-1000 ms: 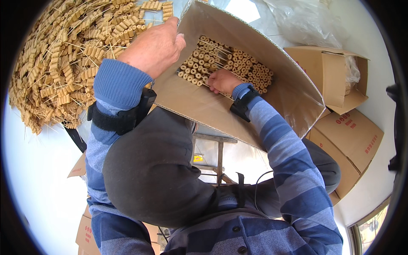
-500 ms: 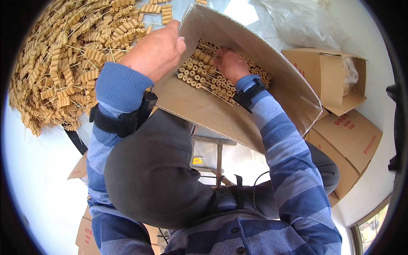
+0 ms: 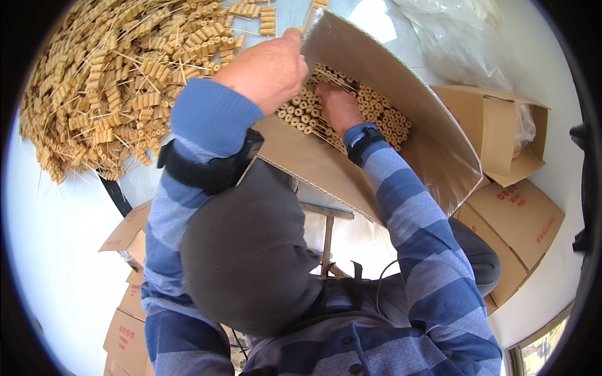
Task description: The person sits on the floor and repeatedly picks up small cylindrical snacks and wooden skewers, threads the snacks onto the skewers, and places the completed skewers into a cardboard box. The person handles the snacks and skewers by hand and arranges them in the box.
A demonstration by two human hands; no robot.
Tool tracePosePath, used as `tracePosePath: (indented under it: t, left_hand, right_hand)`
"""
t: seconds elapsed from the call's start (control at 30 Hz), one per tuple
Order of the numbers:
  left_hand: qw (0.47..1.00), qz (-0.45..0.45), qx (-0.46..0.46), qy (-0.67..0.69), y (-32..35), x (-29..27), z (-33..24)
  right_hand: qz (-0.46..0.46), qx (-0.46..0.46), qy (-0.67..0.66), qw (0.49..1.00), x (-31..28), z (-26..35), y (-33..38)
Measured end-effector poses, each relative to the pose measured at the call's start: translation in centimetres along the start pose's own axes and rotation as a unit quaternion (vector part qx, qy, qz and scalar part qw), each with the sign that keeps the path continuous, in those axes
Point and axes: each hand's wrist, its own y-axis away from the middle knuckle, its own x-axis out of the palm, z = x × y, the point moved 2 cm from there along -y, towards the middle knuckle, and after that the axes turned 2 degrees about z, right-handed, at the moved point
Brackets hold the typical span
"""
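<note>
A deep open cardboard box (image 3: 351, 182) leans across my lap. Packed inside lie many skewers (image 3: 382, 119), tan ring-shaped pieces threaded on thin sticks, with the round ends facing up. My left hand (image 3: 266, 70) is closed at the box's left rim near the far corner; its fingertips are partly hidden behind the wall. Down in the box, my right hand (image 3: 338, 108) rests on the skewers with its fingers bent around some of them. Its fingertips are partly out of sight among the sticks.
A big heap of the same skewers (image 3: 119, 88) covers the table at the left. Clear plastic sheeting (image 3: 451, 37) lies at the far right. An open carton (image 3: 501, 131) and closed cartons (image 3: 514, 232) stand at the right, more cartons (image 3: 128, 326) at the lower left.
The box and my left hand sit further right in view. My right hand has shifted left relative to the box, and the skewers on its right side are more exposed.
</note>
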Motion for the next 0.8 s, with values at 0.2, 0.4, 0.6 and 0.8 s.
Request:
tracePosePath:
  t: [0.2, 0.4, 0.6, 0.8]
  left_hand:
    - [1.0, -0.012, -0.018, -0.016, 0.8, -0.4, -0.3]
    - [0.998, 0.017, -0.04, 0.036, 1.1, -0.4, 0.8]
    - [0.993, 0.057, 0.052, -0.088, 0.8, 0.2, 1.5]
    - [1.0, 0.017, 0.006, -0.016, 1.2, 0.1, 1.7]
  right_hand:
    - [0.097, 0.05, -0.073, 0.991, -0.8, -0.4, -1.0]
    - [0.104, 0.132, 0.024, 0.986, 0.0, 2.1, -0.9]
    - [0.068, 0.099, 0.071, 0.99, 0.6, 3.5, -1.0]
    - [0.084, 0.042, 0.073, 0.993, 1.9, 2.8, 0.0]
